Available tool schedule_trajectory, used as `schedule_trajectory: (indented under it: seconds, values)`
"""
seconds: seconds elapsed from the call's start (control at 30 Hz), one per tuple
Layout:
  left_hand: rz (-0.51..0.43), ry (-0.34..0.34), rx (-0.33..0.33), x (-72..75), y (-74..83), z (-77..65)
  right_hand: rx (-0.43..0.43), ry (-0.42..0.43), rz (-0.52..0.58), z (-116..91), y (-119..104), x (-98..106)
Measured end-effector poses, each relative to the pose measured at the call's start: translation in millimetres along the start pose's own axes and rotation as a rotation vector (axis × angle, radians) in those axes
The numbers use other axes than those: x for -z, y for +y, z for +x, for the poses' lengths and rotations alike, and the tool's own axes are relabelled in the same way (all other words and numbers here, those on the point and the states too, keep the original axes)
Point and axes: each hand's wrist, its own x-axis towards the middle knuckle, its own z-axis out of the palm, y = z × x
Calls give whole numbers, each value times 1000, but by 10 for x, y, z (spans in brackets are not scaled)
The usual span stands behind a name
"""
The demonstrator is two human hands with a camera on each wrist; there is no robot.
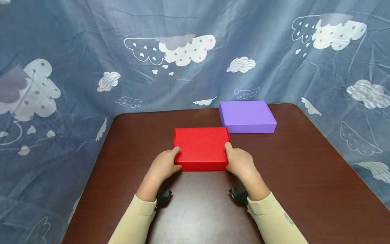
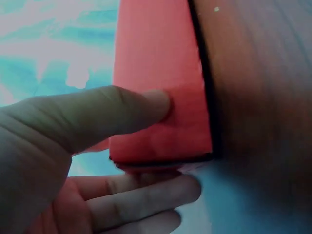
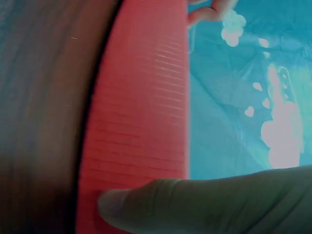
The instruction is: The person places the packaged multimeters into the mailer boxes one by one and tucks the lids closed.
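Observation:
A flat red box (image 1: 201,144) lies lid up over the middle of the brown table, held between two hands. My left hand (image 1: 164,164) grips its left side near the front corner. In the left wrist view the thumb (image 2: 131,109) presses the box's front face while the other fingers are around the end. My right hand (image 1: 241,163) grips the opposite side near the front right corner. The right wrist view shows that thumb (image 3: 141,204) on the red front face; the rest of that hand is out of sight there.
A closed purple box (image 1: 248,113) sits at the back right of the table (image 1: 137,135), just behind the red box's far right corner. A blue curtain (image 1: 182,84) with white clouds hangs around the back and sides.

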Motion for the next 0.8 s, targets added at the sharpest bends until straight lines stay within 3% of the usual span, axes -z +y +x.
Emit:
schedule_trajectory:
  seconds: [0.13,0.23,0.57,0.8]
  values:
    - [131,67,-38,32,100,13,-11,62,-79,15,-31,42]
    - [172,83,-39,37,145,13,-17,71,-94,18,-37,52]
    - [172,13,-10,94,173,-102,26,89,-112,-63,-64,-17]
    - [127,-67,55,225,196,-96,61,12,-88,-47,-84,86]
